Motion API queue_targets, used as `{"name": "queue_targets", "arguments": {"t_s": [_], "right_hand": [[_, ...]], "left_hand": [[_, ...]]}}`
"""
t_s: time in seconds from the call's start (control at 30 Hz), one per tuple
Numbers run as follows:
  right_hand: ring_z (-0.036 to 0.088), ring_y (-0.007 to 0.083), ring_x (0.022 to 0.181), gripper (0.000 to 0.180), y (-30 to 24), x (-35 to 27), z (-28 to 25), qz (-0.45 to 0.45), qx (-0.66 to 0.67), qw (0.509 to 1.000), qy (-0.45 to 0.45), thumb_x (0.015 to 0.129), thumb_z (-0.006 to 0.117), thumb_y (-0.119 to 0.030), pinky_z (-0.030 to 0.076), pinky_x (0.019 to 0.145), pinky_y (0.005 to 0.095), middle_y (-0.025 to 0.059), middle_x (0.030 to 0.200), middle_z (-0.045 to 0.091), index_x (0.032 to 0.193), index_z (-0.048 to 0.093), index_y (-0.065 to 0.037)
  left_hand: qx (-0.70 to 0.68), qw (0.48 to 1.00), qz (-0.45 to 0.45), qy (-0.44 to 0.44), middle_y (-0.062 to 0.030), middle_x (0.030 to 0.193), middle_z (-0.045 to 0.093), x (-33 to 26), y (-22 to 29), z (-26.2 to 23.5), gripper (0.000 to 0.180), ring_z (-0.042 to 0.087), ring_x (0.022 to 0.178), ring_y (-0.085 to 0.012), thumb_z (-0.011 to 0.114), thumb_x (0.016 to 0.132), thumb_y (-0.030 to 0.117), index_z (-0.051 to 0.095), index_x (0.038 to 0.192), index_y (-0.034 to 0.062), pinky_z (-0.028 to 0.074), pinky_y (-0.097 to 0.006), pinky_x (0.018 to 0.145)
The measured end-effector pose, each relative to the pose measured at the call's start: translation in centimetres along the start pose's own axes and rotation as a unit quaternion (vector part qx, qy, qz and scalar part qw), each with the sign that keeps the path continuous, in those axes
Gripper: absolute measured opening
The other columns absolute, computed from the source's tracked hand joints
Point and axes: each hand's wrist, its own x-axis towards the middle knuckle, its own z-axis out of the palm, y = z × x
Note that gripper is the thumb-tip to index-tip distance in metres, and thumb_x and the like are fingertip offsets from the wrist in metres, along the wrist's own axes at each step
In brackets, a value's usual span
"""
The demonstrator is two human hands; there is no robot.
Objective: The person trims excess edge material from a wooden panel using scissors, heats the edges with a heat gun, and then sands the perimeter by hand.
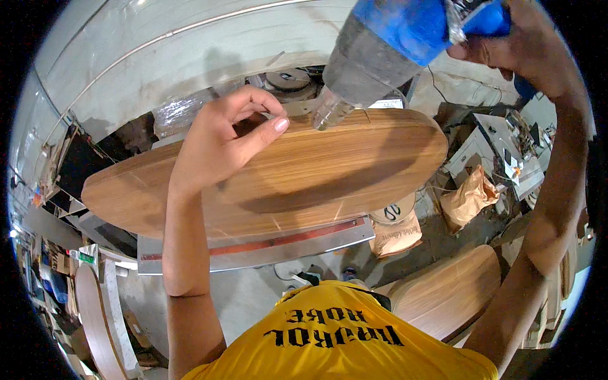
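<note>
A long oval wood-grain board (304,190) lies in front of me. My right hand (529,47) is closed round the handle of a blue and grey heat gun (386,54), raised at the upper right. Its metal nozzle (329,109) points down at the board's far edge. Just left of the nozzle is my left hand (221,136), over the far side of the board. Its thumb and forefinger come together in a pinch; whether anything thin is between them does not show.
Beneath the board stands a metal machine bed (285,244) with a red strip. Paper sacks (468,199) sit on the floor at the right, near a cluttered grey cabinet (472,155). Another wood-grain board (446,291) is at the lower right, and a curved panel (98,316) leans at the left.
</note>
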Motion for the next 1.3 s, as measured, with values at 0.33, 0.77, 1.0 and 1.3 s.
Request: {"name": "queue_targets", "arguments": {"t_s": [0.33,0.77,1.0,1.3], "right_hand": [[0.071,0.0264,0.076,0.04,-1.6,3.7,-1.9,0.044,0.035,0.989,-0.138,0.075,0.088,-0.02,0.057,0.072,0.0409,0.0123,0.089,0.073,0.107,0.07,-0.006],[0.073,0.0272,0.083,0.047,-2.9,3.9,-2.4,0.063,0.032,0.986,-0.154,0.074,0.091,-0.024,0.059,0.08,0.0437,0.0142,0.094,0.075,0.112,0.071,-0.004],[0.074,0.027,0.085,0.05,-2.5,4.0,-2.8,0.07,0.041,0.986,-0.146,0.074,0.092,-0.025,0.06,0.083,0.0447,0.015,0.095,0.076,0.113,0.071,-0.002],[0.075,0.0214,0.081,0.041,-2.2,4.2,-3.4,0.115,0.028,0.977,-0.177,0.077,0.089,-0.025,0.062,0.078,0.0388,0.0132,0.092,0.078,0.107,0.074,-0.001]], "left_hand": [[-0.024,1.0,0.009,0.012,-0.0083,0.11,0.074,0.4,-0.6,0.3,0.018,0.067,0.105,-0.0138,0.071,0.099,0.013,0.066,0.111,0.0004,0.052,-0.031,0.095],[-0.036,0.999,-0.003,0.021,-0.006,0.101,0.074,0.7,-0.5,0.1,0.015,0.066,0.096,-0.0114,0.071,0.099,0.013,0.067,0.106,0.0001,0.052,-0.027,0.088],[-0.022,0.999,0.006,0.034,-0.0068,0.106,0.075,0.6,-0.9,0.2,0.014,0.067,0.101,-0.0118,0.07,0.099,0.012,0.069,0.108,0.0016,0.052,-0.028,0.087],[-0.039,0.998,-0.008,0.041,-0.0051,0.105,0.075,0.5,-0.5,0.6,0.013,0.064,0.095,-0.0098,0.071,0.099,0.013,0.07,0.106,0.0018,0.051,-0.026,0.083]]}}
